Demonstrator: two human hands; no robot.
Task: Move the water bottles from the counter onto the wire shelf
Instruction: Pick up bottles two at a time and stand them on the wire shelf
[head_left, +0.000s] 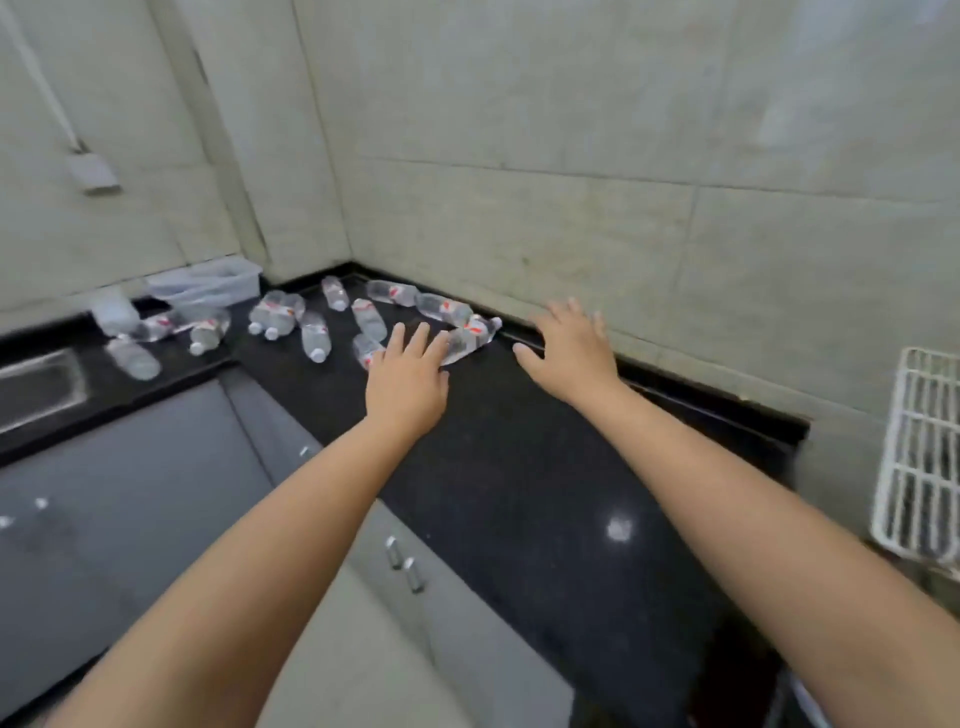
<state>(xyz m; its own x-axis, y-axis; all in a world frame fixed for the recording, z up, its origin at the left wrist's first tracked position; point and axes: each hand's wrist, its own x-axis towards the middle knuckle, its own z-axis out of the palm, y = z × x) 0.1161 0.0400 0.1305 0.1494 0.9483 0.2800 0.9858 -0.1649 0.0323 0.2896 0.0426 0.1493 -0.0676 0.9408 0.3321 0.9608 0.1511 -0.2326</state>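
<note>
The black speckled stone counter (519, 467) is glossy and slick, so lying bottles may roll; the white wire shelf (924, 457) sits well apart at its right end. A dozen or so clear plastic water bottles (317, 338) lie scattered toward the corner. The left hand (408, 376) and right hand (571, 348), both spread and holding nothing, should each wrap one ribbed barrel, nearest bottle (470, 338) first.

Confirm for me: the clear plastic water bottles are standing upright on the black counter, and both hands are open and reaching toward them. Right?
Not quite. The head view shows the clear plastic water bottles lying on their sides, scattered across the black counter, not upright. The rest holds: the left hand and right hand are both open, fingers spread, reaching toward them.
</note>
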